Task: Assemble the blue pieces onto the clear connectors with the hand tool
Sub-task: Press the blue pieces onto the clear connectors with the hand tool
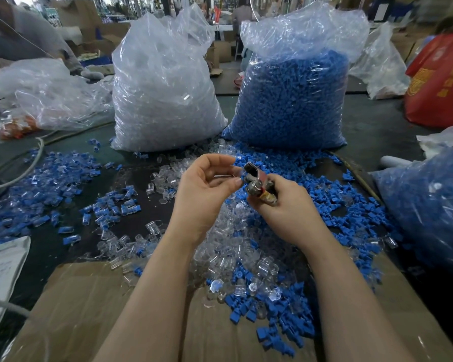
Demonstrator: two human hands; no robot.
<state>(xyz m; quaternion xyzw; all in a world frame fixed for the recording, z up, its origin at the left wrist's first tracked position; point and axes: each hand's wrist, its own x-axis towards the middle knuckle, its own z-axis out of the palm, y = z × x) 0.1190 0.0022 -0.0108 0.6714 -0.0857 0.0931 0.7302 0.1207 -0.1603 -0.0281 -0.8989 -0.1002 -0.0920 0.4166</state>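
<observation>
Two tall plastic sacks stand upright side by side at the back of the table (pixel 372 131): the left sack (pixel 162 95) holds clear parts, the right sack (pixel 293 100) is packed with blue pieces. A third sack (pixel 429 210) of blue pieces leans in at the right edge; it bears a white label, digits partly visible, not legible. A red bag (pixel 439 79) at far right carries yellow print, too blurred to read. Crumpled clear bags (pixel 50 92) lie at far left. Flat cardboard (pixel 89 309) covers the near table edge. A printed sheet (pixel 3 267) lies at the left edge; text unreadable.

Loose blue pieces (pixel 332 194) spread in front of the right sack and down the right side. Clear connectors (pixel 233 252) are heaped in the centre, under the forearms. Connectors with blue fitted (pixel 63 184) are scattered to the left.

Right hand (pixel 288 205): fingers wrapped tight round the hand tool (pixel 259 184), metal head up and toward the left hand. Left hand (pixel 207 186): thumb and fingers curled in, tips at the tool head; what they pinch cannot be made out, possibly a clear part.
</observation>
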